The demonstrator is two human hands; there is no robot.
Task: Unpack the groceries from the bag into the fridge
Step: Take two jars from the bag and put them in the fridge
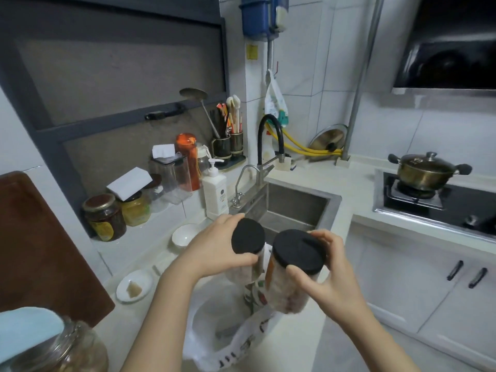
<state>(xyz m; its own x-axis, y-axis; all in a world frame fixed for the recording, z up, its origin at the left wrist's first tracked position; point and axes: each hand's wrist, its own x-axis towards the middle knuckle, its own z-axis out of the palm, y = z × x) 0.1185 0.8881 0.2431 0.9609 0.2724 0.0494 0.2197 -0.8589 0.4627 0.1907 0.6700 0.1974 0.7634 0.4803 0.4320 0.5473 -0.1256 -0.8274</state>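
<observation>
You grip one black-lidded jar in your left hand (214, 245) and the other jar (291, 269) in your right hand (330, 280), both lifted above the open bag (230, 342) at the counter's front edge, apparently fridge-bound.

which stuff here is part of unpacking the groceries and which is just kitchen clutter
Part of the job:
- left hand holding a black-lidded jar
- right hand holding a second black-lidded jar
- white plastic bag below them

Just lying about:
- soap dispenser
- pot on the stove
- white bowl
- dark-sauce jar
- utensil holders
</observation>
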